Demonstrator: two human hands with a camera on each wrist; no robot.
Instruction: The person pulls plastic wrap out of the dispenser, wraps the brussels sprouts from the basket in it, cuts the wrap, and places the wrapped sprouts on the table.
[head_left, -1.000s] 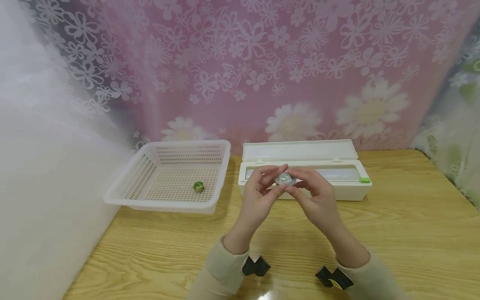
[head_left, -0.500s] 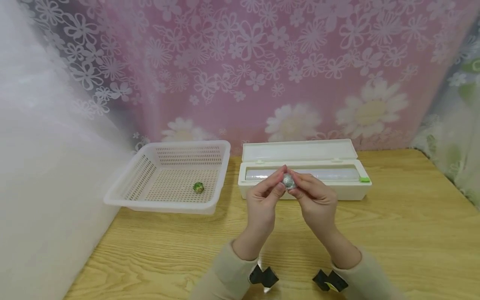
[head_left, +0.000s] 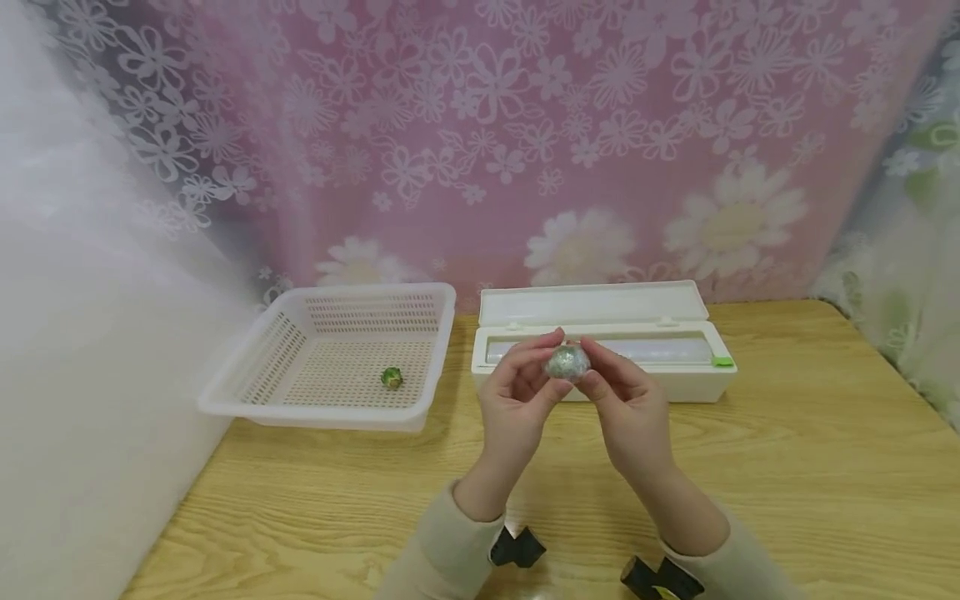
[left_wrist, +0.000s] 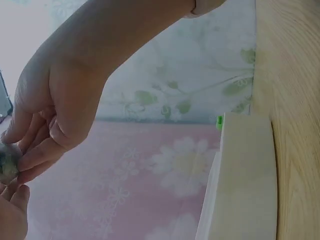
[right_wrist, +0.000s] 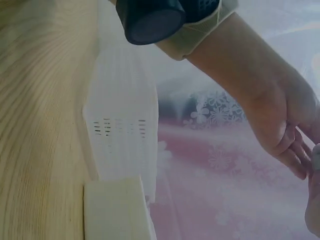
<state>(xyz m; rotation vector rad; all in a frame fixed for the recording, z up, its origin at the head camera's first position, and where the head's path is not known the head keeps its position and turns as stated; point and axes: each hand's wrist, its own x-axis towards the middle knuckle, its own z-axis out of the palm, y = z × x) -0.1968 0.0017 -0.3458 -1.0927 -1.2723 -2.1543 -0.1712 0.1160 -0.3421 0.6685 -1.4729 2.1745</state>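
Observation:
A small round ball, a Brussels sprout wrapped in clear cling film [head_left: 567, 362], sits between both hands above the table, in front of the box. My left hand [head_left: 515, 412] pinches it from the left with thumb and fingers. From the other side my right hand [head_left: 633, 417] holds it the same way, both thumbs low on its near side. The left wrist view catches the wrapped sprout [left_wrist: 7, 165] at its left edge, with the right hand [left_wrist: 65, 105] large beside it. In the right wrist view the left hand [right_wrist: 272, 120] shows.
Behind the hands stands a white cling film box [head_left: 603, 387], its lid [head_left: 592, 305] raised and a film roll [head_left: 660, 349] inside. A green slider [head_left: 722, 362] sits at its right end. To the left, a white plastic basket [head_left: 315, 411] contains one bare Brussels sprout [head_left: 392, 377].
The hands keep turning and pressing the wrapped sprout between the fingertips. They closed in around it half a second ago and now spread a little, showing more of it.

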